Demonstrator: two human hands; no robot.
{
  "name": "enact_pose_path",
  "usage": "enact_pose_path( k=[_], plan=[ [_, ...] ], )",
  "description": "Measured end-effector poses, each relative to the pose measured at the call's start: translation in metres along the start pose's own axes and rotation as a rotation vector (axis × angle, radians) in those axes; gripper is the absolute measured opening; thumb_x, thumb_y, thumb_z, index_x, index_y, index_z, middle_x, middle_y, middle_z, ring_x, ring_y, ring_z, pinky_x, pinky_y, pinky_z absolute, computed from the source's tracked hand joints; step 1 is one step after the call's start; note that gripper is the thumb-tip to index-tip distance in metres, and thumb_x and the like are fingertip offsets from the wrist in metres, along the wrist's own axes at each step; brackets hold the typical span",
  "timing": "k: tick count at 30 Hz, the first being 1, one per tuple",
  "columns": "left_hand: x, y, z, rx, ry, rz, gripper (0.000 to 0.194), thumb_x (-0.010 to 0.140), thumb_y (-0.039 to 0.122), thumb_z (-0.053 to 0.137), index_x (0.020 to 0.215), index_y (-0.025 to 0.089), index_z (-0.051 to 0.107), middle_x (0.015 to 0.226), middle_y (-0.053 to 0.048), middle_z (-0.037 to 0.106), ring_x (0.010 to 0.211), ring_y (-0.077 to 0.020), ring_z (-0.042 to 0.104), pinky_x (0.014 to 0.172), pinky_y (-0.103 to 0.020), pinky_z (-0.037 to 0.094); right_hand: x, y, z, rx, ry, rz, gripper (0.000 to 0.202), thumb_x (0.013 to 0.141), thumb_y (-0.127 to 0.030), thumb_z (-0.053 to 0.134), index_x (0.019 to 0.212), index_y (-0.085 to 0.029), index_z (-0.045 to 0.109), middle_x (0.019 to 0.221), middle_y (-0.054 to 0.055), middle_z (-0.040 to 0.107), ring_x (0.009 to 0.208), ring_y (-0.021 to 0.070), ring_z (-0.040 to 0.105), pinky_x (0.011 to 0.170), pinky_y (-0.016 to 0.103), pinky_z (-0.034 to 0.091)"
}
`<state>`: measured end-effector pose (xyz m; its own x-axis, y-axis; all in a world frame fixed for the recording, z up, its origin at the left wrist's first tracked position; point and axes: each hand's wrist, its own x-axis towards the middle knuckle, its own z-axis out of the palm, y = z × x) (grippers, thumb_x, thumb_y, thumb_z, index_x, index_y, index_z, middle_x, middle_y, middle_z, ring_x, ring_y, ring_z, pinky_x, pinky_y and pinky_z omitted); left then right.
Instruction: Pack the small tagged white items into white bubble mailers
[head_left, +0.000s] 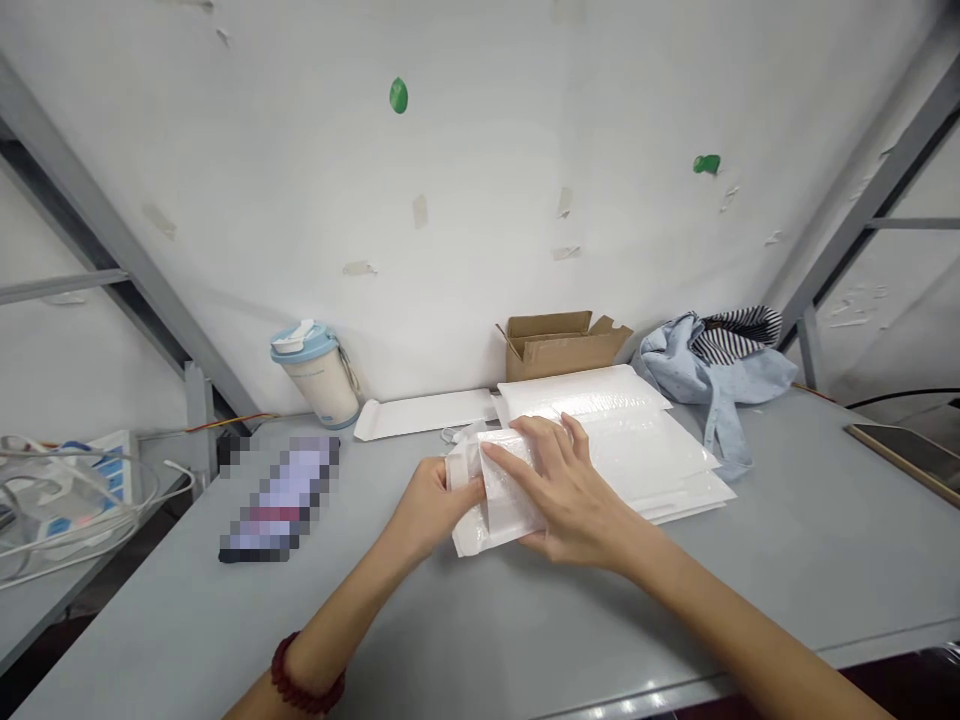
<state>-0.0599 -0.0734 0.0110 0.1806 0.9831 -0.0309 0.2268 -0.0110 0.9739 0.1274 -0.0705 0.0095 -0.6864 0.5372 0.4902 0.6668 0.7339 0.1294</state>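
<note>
Just above the desk, both hands hold a small white bubble mailer [510, 505], its open end toward the left. My left hand [433, 505] is closed at that opening, with its thumb at the mouth of the mailer and its other fingers mostly hidden behind the flap. Clear crinkled plastic [466, 450] shows by the left fingers; what it belongs to I cannot make out. My right hand [570, 490] grips the mailer's body, fingers over the top and thumb below. Behind it lies a stack of larger white bubble mailers [656, 450].
A long white envelope [427, 413] and an open cardboard box [574, 345] sit at the back of the grey desk [375, 620]. Left are a lidded cup [319, 380] and a blurred-out phone-like object [281, 500]. Blue cloth [712, 365] and a dark device [911, 455] lie right.
</note>
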Motion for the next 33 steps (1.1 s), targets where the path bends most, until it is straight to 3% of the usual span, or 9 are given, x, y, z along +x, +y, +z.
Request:
enact_pose_path(
  k=[3,8,13,16,21,26,30,33],
  plan=[
    [0.003,-0.006,0.001,0.044,0.07,0.026,0.039,0.065,0.041,0.062,0.045,0.016,0.04,0.045,0.005,0.033,0.045,-0.007,0.031,0.041,-0.019,0.023,0.0,0.0,0.002,-0.037,0.019,-0.015,0.076,0.067,-0.028,0.063,0.134,-0.02,0.03,0.13,0.021,0.031,0.123,0.0366,0.029,0.1,0.061,0.014],
    [0.009,-0.013,-0.003,0.062,0.109,0.018,0.036,0.065,0.041,0.062,0.045,0.016,0.045,0.045,0.005,0.036,0.045,-0.0078,0.033,0.042,-0.019,0.026,0.0,0.002,0.003,-0.035,0.041,-0.011,0.06,0.067,-0.026,0.062,0.122,-0.019,0.039,0.13,0.019,0.035,0.12,0.0333,0.034,0.1,0.059,0.016],
    [0.011,-0.011,-0.012,0.085,0.067,0.038,0.032,0.066,0.038,0.061,0.048,0.015,0.049,0.047,0.004,0.04,0.047,-0.0082,0.035,0.044,-0.019,0.027,0.001,0.011,0.002,-0.036,-0.03,0.046,0.07,0.063,-0.031,0.062,0.125,-0.016,0.035,0.133,0.02,0.034,0.123,0.0348,0.03,0.099,0.061,0.016],
    [0.013,-0.012,-0.021,0.129,0.108,0.039,0.032,0.066,0.036,0.06,0.046,0.015,0.045,0.046,0.005,0.038,0.046,-0.0078,0.034,0.043,-0.019,0.025,0.001,0.018,0.001,-0.036,-0.031,0.088,0.069,0.061,-0.033,0.062,0.123,-0.014,0.036,0.128,0.022,0.037,0.121,0.0358,0.031,0.098,0.06,0.017],
    [0.016,-0.014,-0.031,0.118,0.105,-0.006,0.029,0.065,0.034,0.058,0.047,0.016,0.045,0.047,0.004,0.044,0.047,-0.0103,0.041,0.045,-0.02,0.031,-0.001,0.023,-0.003,-0.052,0.021,0.089,0.065,0.063,-0.034,0.062,0.12,-0.015,0.037,0.125,0.021,0.038,0.117,0.0344,0.035,0.097,0.057,0.02],
    [0.013,-0.012,-0.028,0.026,0.069,-0.029,0.014,0.065,0.028,0.059,0.057,0.016,0.055,0.049,0.004,0.05,0.051,-0.0124,0.048,0.048,-0.02,0.037,-0.001,0.02,-0.003,-0.016,0.102,0.051,0.055,0.064,-0.029,0.062,0.114,-0.019,0.041,0.128,0.018,0.037,0.115,0.0329,0.036,0.096,0.054,0.02],
    [0.009,-0.009,-0.025,-0.002,0.034,-0.032,0.016,0.067,0.029,0.058,0.057,0.016,0.057,0.046,0.004,0.046,0.045,-0.0106,0.042,0.042,-0.019,0.03,-0.001,0.019,-0.003,0.049,0.166,0.021,0.048,0.065,-0.024,0.06,0.11,-0.021,0.044,0.129,0.014,0.04,0.111,0.0312,0.038,0.093,0.051,0.024],
    [0.009,-0.009,-0.026,-0.043,0.078,-0.039,0.018,0.067,0.031,0.063,0.059,0.016,0.059,0.048,0.004,0.05,0.048,-0.011,0.044,0.043,-0.019,0.031,-0.001,0.019,-0.003,0.073,0.21,0.016,0.043,0.067,-0.021,0.06,0.108,-0.021,0.047,0.126,0.013,0.045,0.109,0.0305,0.04,0.091,0.048,0.025]
  ],
)
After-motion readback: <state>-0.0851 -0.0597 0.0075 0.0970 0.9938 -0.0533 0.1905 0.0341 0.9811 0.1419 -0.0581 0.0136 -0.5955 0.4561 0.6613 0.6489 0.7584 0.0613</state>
